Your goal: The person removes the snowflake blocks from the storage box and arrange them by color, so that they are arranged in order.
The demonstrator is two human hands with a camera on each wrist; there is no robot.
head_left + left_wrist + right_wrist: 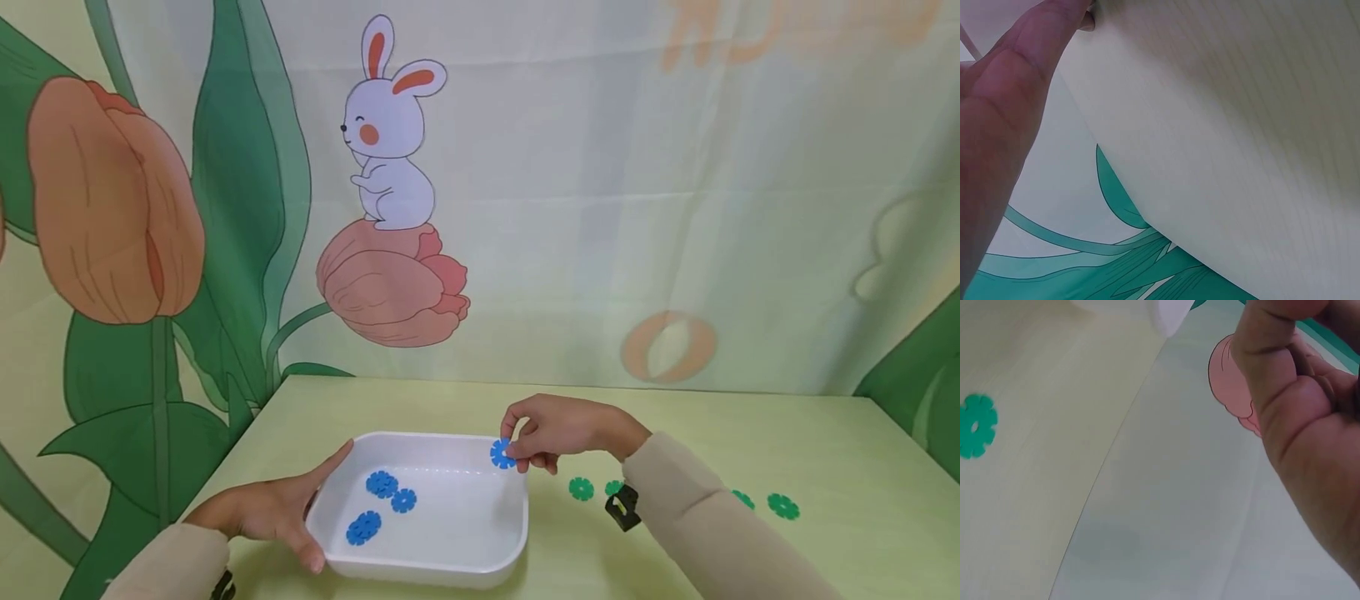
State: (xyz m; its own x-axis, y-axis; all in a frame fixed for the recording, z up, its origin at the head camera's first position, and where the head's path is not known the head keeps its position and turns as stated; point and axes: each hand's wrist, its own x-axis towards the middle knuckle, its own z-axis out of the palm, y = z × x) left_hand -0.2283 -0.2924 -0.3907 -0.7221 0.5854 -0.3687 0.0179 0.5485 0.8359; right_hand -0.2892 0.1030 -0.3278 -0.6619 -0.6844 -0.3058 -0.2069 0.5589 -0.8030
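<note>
Between thumb and forefinger, my right hand (558,429) pinches a blue snowflake disc (501,454) with a notched edge. It holds the disc over the back right corner of a white plastic tray (427,571). Inside the tray, toward the left, lie several more blue discs (403,500), some overlapping. My left hand (277,508) grips the tray's left side, thumb by the front corner and a finger reaching along to the back. In the right wrist view the fingers of my right hand (1310,419) are bent, and the pinched disc is out of sight.
Right of the tray, several green snowflake discs (581,489) lie on the pale wooden table (847,458), partly behind the right sleeve (712,517). A printed cloth backdrop (562,208) with a rabbit and tulips hangs behind the table's far edge.
</note>
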